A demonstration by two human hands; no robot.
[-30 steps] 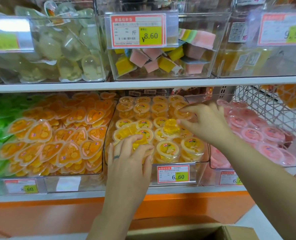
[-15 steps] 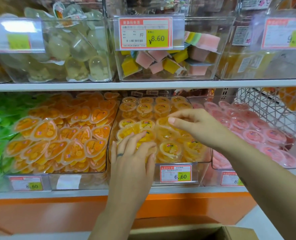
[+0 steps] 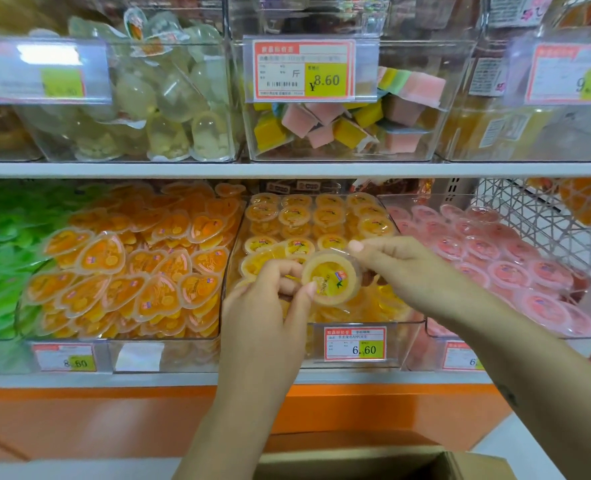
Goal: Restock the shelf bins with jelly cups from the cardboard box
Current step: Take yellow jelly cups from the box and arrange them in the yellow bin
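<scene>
Left hand (image 3: 264, 308), right hand (image 3: 403, 268): fingers (image 3: 283, 271) curled, close together.

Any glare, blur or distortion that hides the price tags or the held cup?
Head view: glare washes out the upper-left price tag; the 8.60 tag and 6.60 tag read clearly; the held jelly cup is fairly sharp; the left-edge green cups look smeared; the shelf edge runs nearly straight.

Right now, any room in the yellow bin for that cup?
No bare floor. Lowest spot: front right of the yellow bin, between the held jelly cup, the 6.60 tag and the pink bin. Crowded: back rows and orange heart bin.
</scene>
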